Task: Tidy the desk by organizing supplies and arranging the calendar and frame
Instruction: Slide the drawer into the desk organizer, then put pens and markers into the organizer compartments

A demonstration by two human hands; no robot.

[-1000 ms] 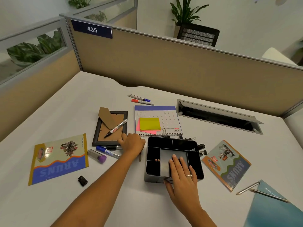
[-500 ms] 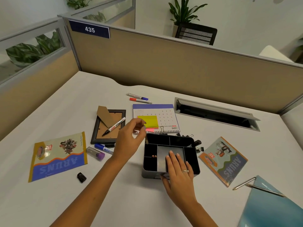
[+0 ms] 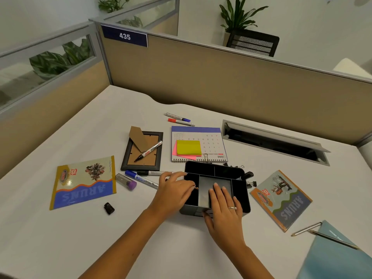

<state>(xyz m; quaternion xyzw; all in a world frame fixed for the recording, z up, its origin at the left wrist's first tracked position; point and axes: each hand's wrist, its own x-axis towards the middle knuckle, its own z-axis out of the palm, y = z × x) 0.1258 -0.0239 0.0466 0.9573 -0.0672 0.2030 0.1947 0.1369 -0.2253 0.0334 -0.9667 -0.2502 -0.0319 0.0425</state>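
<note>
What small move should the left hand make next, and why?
Probably let go of the small item into the organizer and withdraw. The left hand has its fingertips over the left compartment, pinching something tiny; what it is cannot be told. The right hand rests flat on the organizer, steadying it.

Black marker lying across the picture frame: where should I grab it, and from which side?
Pinch the black marker at mid-barrel from above, fingers across its width. It lies flat and diagonal on the picture frame, cap toward the near left, beside the raised cardboard stand, so coming in from the right looks clearer.
</note>
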